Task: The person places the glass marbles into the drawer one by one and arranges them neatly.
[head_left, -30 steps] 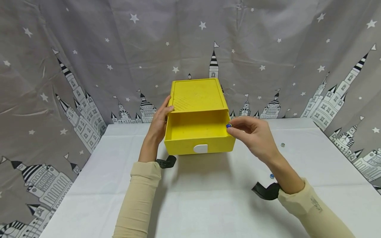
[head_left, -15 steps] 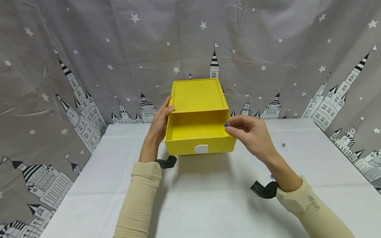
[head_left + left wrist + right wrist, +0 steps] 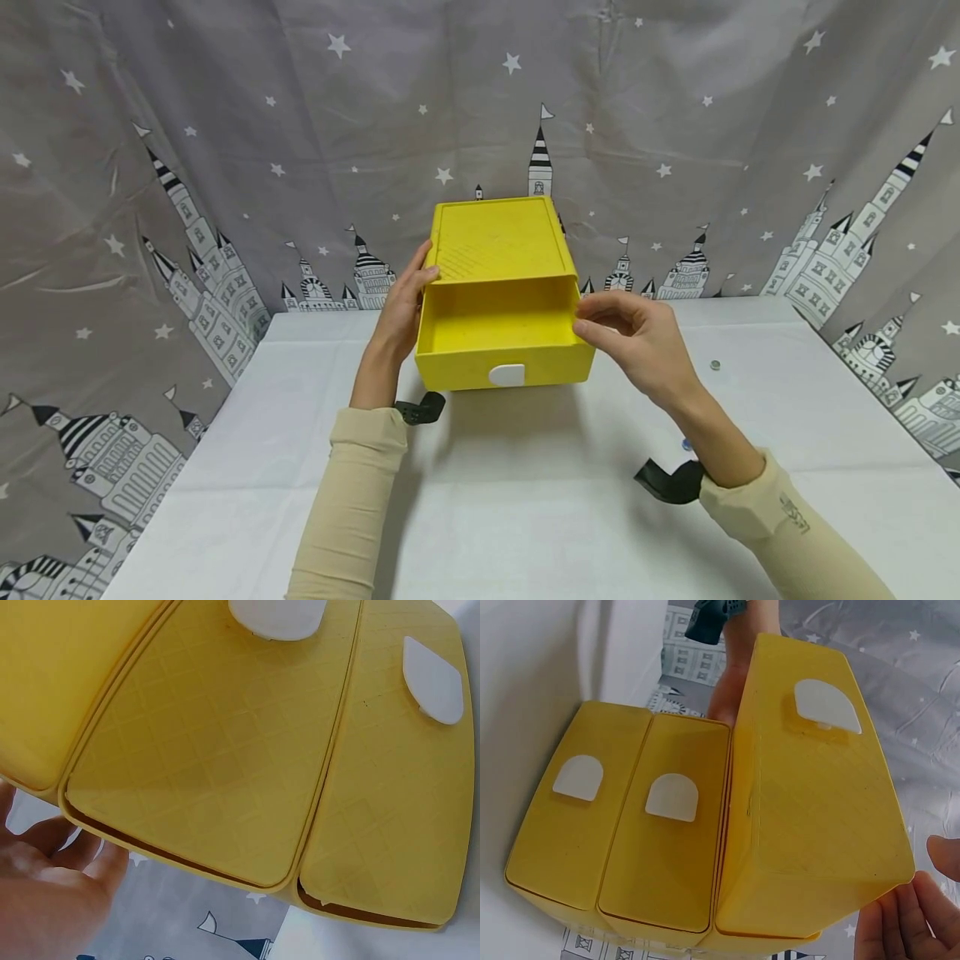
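A yellow drawer unit (image 3: 498, 237) stands at the back of the white table (image 3: 525, 500). Its top drawer (image 3: 495, 323), with a white handle (image 3: 507, 375), is pulled out towards me. My left hand (image 3: 408, 300) lies against the unit's left side, thumb at the top edge. My right hand (image 3: 583, 315) hovers at the drawer's right rim, thumb and fingers slightly apart, with nothing visible between them. In the right wrist view the drawer (image 3: 817, 802) juts past two shut drawers (image 3: 671, 847), with my fingers (image 3: 907, 922) beside its corner. The left wrist view shows the drawer fronts (image 3: 217, 750) and my left hand (image 3: 52, 892).
A small greyish bead (image 3: 714, 365) lies on the table to the right. A blue bead (image 3: 684, 444) shows just beside my right wrist. A grey curtain with stars and castles (image 3: 225, 167) hangs right behind the unit and along both sides.
The blue bead pinched in my right fingertips at the drawer's right rim is no longer visible there. The left hand and the unit have not moved.
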{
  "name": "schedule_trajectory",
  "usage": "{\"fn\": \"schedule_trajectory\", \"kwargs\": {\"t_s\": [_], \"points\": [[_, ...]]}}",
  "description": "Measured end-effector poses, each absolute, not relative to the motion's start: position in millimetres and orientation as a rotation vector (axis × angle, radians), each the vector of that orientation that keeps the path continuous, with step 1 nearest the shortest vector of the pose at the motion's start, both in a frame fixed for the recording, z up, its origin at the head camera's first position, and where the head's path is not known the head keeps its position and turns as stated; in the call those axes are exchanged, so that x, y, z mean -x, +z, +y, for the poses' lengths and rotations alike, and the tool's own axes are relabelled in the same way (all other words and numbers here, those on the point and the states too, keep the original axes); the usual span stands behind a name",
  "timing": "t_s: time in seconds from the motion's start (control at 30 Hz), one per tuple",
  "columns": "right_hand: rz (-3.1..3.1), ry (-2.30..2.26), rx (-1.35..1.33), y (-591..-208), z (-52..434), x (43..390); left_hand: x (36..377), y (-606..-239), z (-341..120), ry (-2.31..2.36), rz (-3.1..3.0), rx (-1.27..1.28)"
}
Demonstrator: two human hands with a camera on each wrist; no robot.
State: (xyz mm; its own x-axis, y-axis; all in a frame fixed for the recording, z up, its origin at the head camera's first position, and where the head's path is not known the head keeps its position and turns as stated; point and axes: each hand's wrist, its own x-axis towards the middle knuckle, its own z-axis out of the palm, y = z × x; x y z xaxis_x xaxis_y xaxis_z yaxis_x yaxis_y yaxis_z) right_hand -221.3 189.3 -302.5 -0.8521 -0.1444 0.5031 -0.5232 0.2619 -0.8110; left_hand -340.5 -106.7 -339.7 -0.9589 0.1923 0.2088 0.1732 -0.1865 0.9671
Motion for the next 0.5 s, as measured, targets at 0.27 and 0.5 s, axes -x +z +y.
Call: {"fn": "schedule_trajectory", "kwargs": {"t_s": [0.27,0.5], "points": [[-2.228,1.618,-0.594,-303.0,191.0,219.9,341.0,-340.4,-106.6,2.377,1.993,-0.452],[-2.237,1.628,-0.593,-305.0,193.6,218.9,341.3,-340.5,-106.4,2.382,1.992,-0.448]]}}
